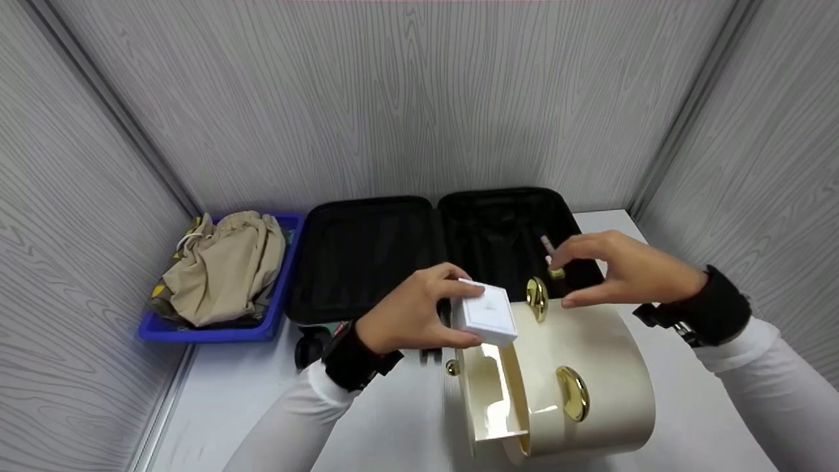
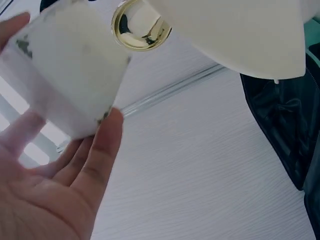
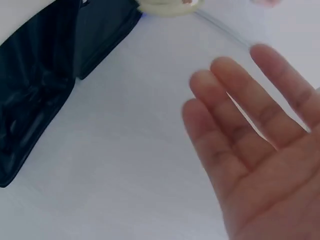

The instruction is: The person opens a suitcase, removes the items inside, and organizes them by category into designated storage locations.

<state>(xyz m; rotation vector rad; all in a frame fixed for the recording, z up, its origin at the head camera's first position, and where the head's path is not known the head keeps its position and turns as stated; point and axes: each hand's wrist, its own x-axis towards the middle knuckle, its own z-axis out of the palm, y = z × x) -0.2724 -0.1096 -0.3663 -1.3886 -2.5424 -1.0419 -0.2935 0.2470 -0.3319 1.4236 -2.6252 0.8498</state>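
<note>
My left hand (image 1: 426,308) grips a small white box (image 1: 488,313) by its sides, above the open drawer (image 1: 488,400) of a cream storage case with gold handles (image 1: 609,367). In the left wrist view, the same white box (image 2: 75,65) shows its underside with dark marks at the corners, fingers along its edges. Over the far end of the case hovers my right hand (image 1: 623,265), thumb and fingers spread apart. Its palm (image 3: 280,185) holds nothing in the right wrist view. Just beyond its fingertips, a small pinkish and gold item (image 1: 556,271) shows; its kind is unclear.
An open black suitcase (image 1: 370,255) lies against the back wall, behind the case. To its left stands a blue basket (image 1: 242,334) of folded clothes, with beige trousers (image 1: 226,275) on top. A black object (image 1: 308,349) sits beside my left wrist on the white table (image 1: 249,387).
</note>
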